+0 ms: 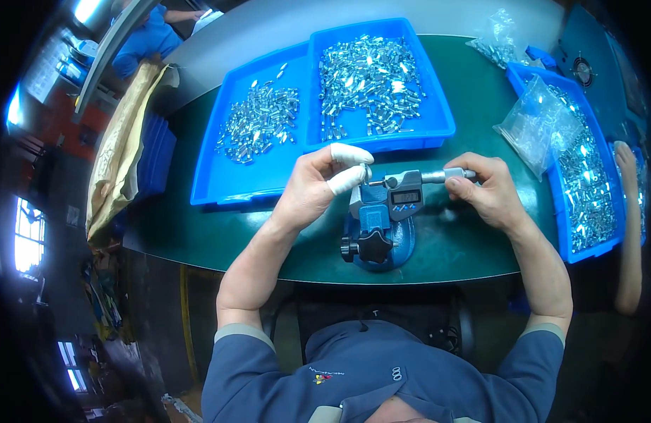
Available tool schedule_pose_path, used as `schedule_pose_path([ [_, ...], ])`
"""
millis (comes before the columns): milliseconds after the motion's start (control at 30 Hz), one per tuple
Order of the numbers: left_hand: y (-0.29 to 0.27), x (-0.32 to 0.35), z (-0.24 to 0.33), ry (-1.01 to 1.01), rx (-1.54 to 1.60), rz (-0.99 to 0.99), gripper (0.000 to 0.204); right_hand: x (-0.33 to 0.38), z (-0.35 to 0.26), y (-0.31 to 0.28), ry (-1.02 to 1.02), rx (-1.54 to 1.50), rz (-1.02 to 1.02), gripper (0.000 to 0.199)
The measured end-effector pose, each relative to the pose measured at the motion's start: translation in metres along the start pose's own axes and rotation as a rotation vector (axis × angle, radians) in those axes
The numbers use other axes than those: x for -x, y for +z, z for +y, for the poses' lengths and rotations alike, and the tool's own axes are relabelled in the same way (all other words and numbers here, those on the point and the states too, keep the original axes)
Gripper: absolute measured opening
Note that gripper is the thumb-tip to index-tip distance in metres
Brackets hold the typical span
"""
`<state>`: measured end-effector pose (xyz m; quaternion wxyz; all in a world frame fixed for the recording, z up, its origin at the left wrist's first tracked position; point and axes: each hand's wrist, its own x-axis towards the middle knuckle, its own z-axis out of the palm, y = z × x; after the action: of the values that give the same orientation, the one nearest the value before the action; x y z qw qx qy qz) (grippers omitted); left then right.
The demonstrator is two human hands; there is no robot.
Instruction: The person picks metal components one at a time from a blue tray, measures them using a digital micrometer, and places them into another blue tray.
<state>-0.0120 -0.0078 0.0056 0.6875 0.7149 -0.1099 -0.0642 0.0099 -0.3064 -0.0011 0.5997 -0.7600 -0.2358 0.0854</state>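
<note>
A digital micrometer (404, 195) is clamped in a blue stand (377, 240) on the green table mat (452, 247). My left hand (318, 185), with white finger cots on thumb and forefinger, pinches a small metal part (366, 171) at the micrometer's anvil. My right hand (484, 187) grips the micrometer's silver thimble (449, 175) at its right end. Both forearms reach in from the lower edge.
Two blue trays (220, 176) (438, 106) with several small shiny metal parts lie behind the stand. A third blue tray (567, 233) of parts sits at the right with a clear plastic bag (537, 127) on it. Another person's arm (630, 225) is at far right.
</note>
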Motion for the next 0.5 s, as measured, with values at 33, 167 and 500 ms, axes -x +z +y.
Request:
schedule_pose_path([
  [33, -0.0001, 0.0000, 0.0011, 0.000, 0.001, -0.002, 0.018, 0.0001, 0.0004, -0.0005, -0.022, 0.020, 0.013, 0.026],
  [167, -0.0009, 0.0005, 0.0019, -0.065, 0.001, -0.005, 0.018, 0.0006, -0.0031, -0.0016, -0.008, 0.031, 0.025, 0.022],
  [500, 0.0003, 0.0006, 0.0030, -0.064, -0.021, 0.006, 0.019, 0.0013, -0.0042, -0.0010, -0.023, 0.034, 0.039, 0.022],
])
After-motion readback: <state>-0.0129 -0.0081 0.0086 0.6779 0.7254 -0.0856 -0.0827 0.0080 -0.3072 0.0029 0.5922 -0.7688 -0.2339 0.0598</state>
